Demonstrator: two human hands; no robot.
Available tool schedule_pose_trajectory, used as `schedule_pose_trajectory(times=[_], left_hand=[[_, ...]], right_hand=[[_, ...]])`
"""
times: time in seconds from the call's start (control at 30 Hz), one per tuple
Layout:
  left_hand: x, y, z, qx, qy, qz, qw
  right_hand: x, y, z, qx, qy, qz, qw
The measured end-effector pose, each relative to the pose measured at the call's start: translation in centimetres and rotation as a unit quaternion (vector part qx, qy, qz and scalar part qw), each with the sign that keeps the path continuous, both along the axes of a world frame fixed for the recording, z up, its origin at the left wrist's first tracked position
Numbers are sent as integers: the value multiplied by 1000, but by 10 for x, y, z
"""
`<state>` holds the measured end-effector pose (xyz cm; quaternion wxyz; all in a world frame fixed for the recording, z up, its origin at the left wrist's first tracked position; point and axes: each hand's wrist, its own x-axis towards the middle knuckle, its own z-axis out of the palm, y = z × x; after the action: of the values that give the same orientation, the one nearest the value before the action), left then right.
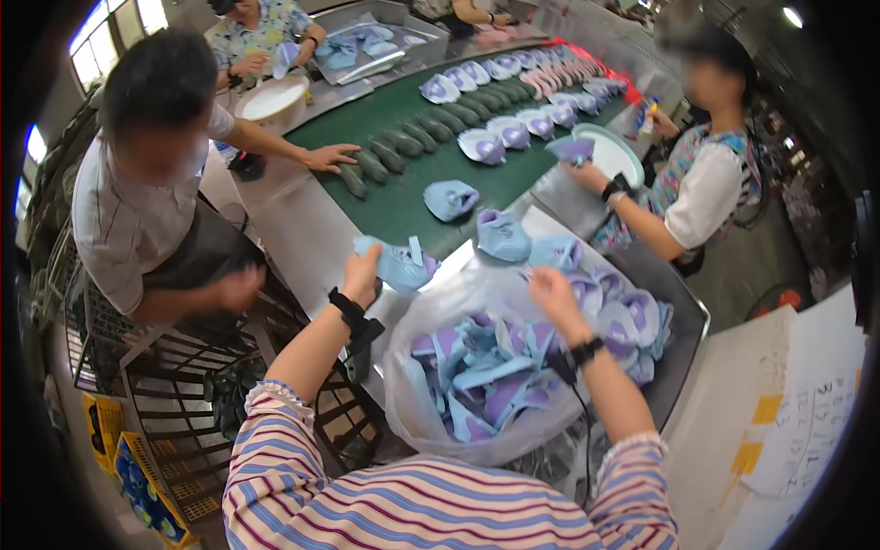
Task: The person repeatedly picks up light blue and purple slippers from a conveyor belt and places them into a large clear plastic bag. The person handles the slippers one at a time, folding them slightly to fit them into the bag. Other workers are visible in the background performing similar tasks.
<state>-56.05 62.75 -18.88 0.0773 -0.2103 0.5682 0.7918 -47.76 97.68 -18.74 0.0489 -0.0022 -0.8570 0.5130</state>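
Note:
My left hand (362, 277) grips a light-blue and purple shoe upper (403, 266) by one end, over the near end of the green belt. To the right, my right hand (555, 298) is closed in a pinch; what its fingertips hold, if anything, is too small to name. Below and between my hands, a clear plastic bag (399, 412) is filled with blue and purple shoe uppers (495, 376). Beyond my hands, a blue upper (502, 236) sits at the metal edge, and another blue upper (450, 200) rests on the belt.
The green belt (321, 147) carries rows of dark green shoe lasts (403, 141) and white-purple uppers (495, 145). A co-worker's hand (332, 158) touches the lasts at left. At right a co-worker holds a purple upper (572, 150). More uppers (631, 321) fill a metal tray beside the bag.

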Motion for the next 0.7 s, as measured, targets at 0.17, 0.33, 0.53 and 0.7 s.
schedule_pose_trajectory(times=[0.17, 0.33, 0.53, 0.7], left_hand=[[-74, -12, -39, 41, 61, 42, 996], [-145, -9, 83, 68, 140, 99, 983], [-15, 79, 104, 39, 149, -534, 831], [80, 97, 49, -394, 413, -717, 399]], right_hand=[[78, -60, 67, 158, 110, 197, 961], [115, -52, 94, 222, 139, 153, 953], [142, -34, 61, 137, -14, 186, 973], [149, -26, 62, 411, 14, 129, 902]])
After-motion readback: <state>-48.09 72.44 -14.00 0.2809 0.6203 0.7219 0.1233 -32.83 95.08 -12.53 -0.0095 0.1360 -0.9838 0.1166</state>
